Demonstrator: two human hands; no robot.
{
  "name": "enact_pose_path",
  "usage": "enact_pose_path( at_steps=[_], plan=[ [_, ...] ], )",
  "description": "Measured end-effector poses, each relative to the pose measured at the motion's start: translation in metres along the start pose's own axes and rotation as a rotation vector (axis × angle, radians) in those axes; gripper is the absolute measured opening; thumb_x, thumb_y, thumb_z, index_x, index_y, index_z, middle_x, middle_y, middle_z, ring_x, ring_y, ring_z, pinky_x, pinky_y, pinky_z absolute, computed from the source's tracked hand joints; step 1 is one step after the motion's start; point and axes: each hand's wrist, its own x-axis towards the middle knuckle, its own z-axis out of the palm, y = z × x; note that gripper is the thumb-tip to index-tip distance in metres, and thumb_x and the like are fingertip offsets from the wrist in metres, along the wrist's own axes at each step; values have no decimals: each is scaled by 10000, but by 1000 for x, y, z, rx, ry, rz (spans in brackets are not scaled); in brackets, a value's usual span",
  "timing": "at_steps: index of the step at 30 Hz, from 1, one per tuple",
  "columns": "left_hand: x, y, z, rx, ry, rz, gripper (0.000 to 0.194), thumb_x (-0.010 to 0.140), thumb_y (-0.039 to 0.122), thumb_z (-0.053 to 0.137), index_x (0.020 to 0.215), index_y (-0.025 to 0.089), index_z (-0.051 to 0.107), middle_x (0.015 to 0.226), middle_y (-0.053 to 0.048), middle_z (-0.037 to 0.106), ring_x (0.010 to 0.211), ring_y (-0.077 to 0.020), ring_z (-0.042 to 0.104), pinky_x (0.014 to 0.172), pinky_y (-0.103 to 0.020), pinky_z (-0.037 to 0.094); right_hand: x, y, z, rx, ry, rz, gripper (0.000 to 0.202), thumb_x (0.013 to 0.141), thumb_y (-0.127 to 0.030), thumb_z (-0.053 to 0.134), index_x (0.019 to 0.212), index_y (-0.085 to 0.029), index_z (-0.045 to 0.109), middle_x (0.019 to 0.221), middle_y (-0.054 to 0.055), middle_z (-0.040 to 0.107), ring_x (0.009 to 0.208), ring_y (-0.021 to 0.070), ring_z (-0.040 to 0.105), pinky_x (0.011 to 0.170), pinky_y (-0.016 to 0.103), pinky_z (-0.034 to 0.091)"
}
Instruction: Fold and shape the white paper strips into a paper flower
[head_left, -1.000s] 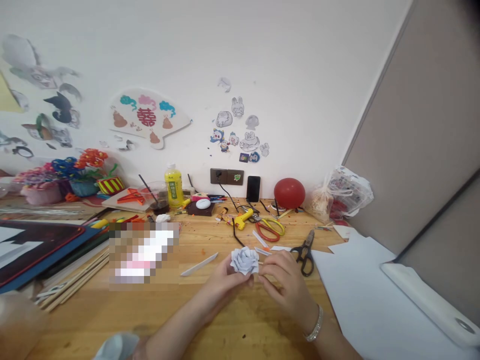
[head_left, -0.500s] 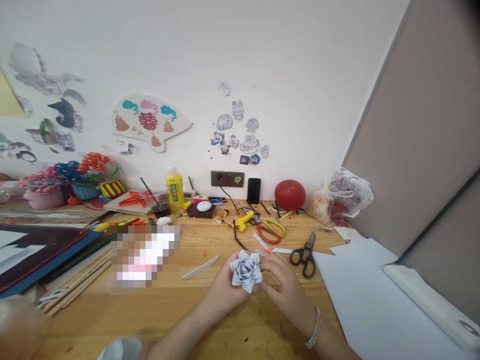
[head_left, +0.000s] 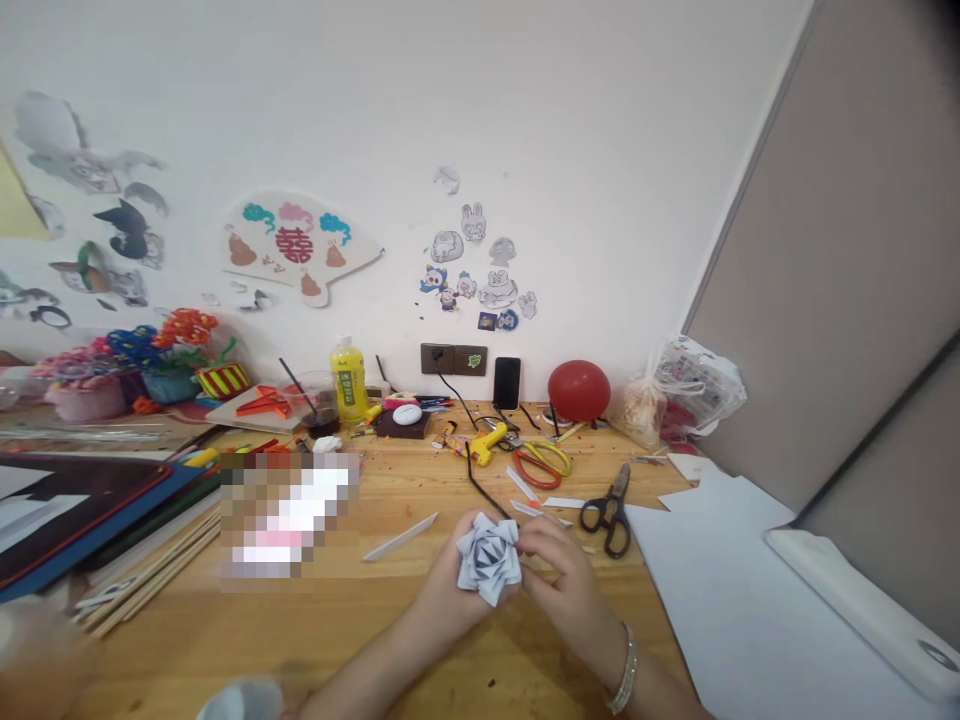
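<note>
A folded white paper flower point(head_left: 489, 558) with many pointed petals faces up at the lower middle. Behind and under it is my left hand point(head_left: 448, 590), closed round its base; the flower hides most of its fingers. My right hand point(head_left: 561, 570) touches the flower's right edge, thumb and bent fingers pinched there. Just beyond the hands are thin white paper strips point(head_left: 564, 502) and a bent black stick point(head_left: 487, 492). Another paper strip point(head_left: 401, 537) lies to the left on the wooden table point(head_left: 360, 630).
Black scissors point(head_left: 609, 510) lie right of my hands, beside large white sheets point(head_left: 720, 580). Behind are a yellow glue gun point(head_left: 487, 444), red-yellow scissors point(head_left: 544, 463), a phone point(head_left: 507, 383), a red balloon point(head_left: 579, 391) and a yellow bottle point(head_left: 349, 380). Wooden sticks point(head_left: 161, 580) lie left.
The paper flower has shifted slightly left and its top has turned more toward the camera. My right hand has moved slightly down, still at its edge, uncovering more of the strips behind.
</note>
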Motion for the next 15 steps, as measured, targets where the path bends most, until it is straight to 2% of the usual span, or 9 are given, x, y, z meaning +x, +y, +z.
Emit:
enact_pose_path(
  at_steps=[4, 9, 15],
  plan=[
    [0, 1, 1, 14, 15, -4, 400, 583, 179, 718, 907, 182, 483, 807, 0, 555, 716, -135, 514, 647, -219, 410, 1, -1, -1, 62, 21, 24, 94, 805, -196, 560, 799, -212, 652, 761, 27, 607, 736, 170, 556, 669, 276, 443],
    [-1, 8, 3, 72, 40, -35, 354, 572, 186, 704, 860, 185, 500, 771, 9, 566, 677, -136, 513, 624, -219, 400, 2, -3, -5, 127, 83, 96, 141, 821, -205, 534, 873, -205, 665, 805, 44, 634, 767, 174, 579, 698, 291, 467],
    [-1, 10, 2, 110, 36, -2, 334, 588, 191, 683, 855, 195, 481, 773, 2, 580, 682, -147, 528, 628, -232, 408, 0, -4, -6, 218, 59, 37, 166, 842, -252, 515, 853, -214, 676, 758, 37, 618, 737, 168, 581, 667, 286, 469]
  ],
)
